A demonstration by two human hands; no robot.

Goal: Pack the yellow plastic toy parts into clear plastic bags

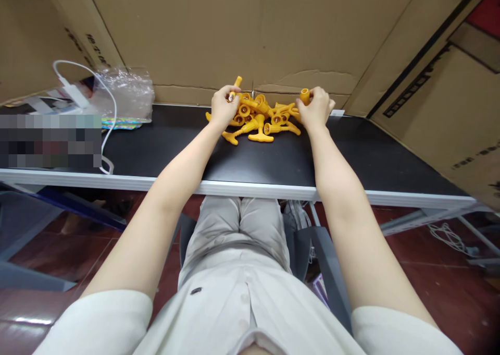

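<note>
A heap of several yellow plastic parts (260, 118) lies on the black tabletop (281, 159), near its far edge. My left hand (223, 106) is closed round one yellow part (235, 86), whose stem sticks up above the fingers. My right hand (315, 108) is closed on another yellow part (305, 96), its round open end showing at the fingertips. Both hands rest at the two sides of the heap.
A crumpled clear plastic bag (125, 92) and a white charger with its cable (76, 92) lie at the table's far left. Cardboard sheets (219, 26) stand behind the table and at the right. Grey table legs and a red floor show below.
</note>
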